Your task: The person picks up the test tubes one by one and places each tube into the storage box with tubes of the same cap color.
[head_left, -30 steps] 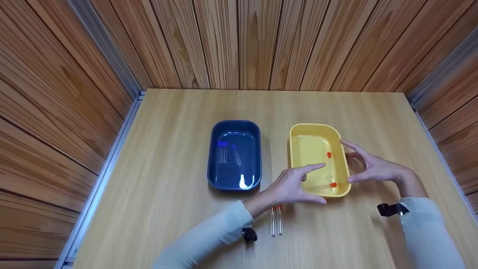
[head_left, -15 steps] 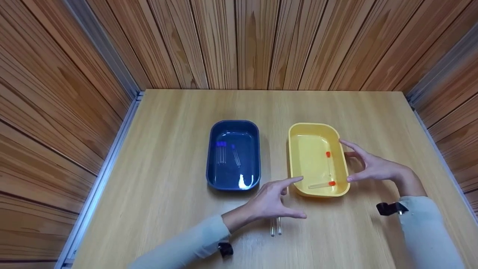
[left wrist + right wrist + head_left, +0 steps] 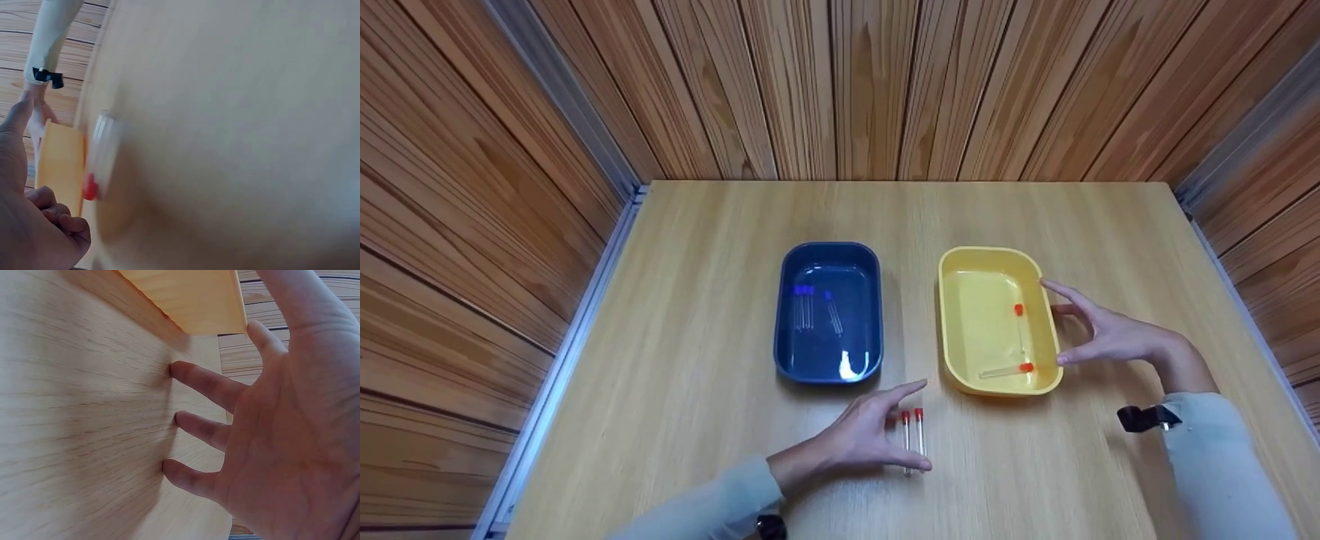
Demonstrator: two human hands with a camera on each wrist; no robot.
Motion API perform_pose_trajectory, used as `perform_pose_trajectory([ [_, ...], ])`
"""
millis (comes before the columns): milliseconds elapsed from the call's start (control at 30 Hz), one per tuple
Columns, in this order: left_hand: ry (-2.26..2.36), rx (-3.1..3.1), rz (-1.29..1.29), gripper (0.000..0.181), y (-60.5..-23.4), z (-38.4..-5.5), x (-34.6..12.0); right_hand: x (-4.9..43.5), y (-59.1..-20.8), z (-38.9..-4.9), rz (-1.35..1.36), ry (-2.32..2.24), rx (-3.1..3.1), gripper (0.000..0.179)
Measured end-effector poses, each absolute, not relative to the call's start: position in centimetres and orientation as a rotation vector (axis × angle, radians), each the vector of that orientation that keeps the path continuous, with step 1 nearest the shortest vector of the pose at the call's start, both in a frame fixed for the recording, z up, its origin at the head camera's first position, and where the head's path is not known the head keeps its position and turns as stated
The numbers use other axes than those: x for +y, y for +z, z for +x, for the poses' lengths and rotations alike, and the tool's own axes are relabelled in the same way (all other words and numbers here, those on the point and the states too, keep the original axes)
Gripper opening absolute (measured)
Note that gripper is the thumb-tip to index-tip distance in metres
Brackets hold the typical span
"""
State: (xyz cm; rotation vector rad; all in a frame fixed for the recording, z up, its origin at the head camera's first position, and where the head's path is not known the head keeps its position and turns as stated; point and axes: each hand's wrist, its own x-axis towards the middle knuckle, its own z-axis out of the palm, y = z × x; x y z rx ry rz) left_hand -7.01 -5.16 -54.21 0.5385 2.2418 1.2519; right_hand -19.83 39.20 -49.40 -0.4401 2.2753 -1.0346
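My left hand [image 3: 859, 431] is beside two red-capped glass tubes [image 3: 919, 439] lying parallel on the table, thumb and index finger spread around them without gripping. Its other fingers curl in toward the palm in the left wrist view, where a blurred tube [image 3: 101, 146] shows past them. Against the right side of a yellow tray [image 3: 976, 300], my right hand [image 3: 1117, 339] rests with thumb and index finger at the rim. In the right wrist view its other fingertips [image 3: 183, 371] reach down to the table. Two more red-capped tubes [image 3: 1006, 370] lie inside the yellow tray.
A dark blue tray [image 3: 829, 251] stands left of the yellow one, holding several purple-capped tubes [image 3: 805, 307]. Wood-plank walls [image 3: 870, 90] enclose the table [image 3: 697, 315] at the back and sides.
My left hand has moved from over the yellow tray down and left to the two tubes on the table, passing over them. The right hand stays at the tray's side.
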Motion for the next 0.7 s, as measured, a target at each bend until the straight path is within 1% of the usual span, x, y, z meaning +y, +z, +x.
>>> perform_pose_trajectory([
  [133, 1.22, 2.286, 0.518, 0.106, -54.9, -6.5, -6.2, 39.1, -49.4, -19.9, -0.441, -1.034, 2.272, 0.13],
  [400, 0.965, 2.466, 0.618, 0.117, -55.3, -6.3, -7.0, 39.3, -49.5, -19.9, -0.443, -1.038, 2.281, 0.129],
  [700, 0.853, 2.498, 0.641, 0.109, -55.7, -6.3, -6.4, 39.2, -49.4, -19.8, -0.452, -1.05, 2.278, 0.128],
])
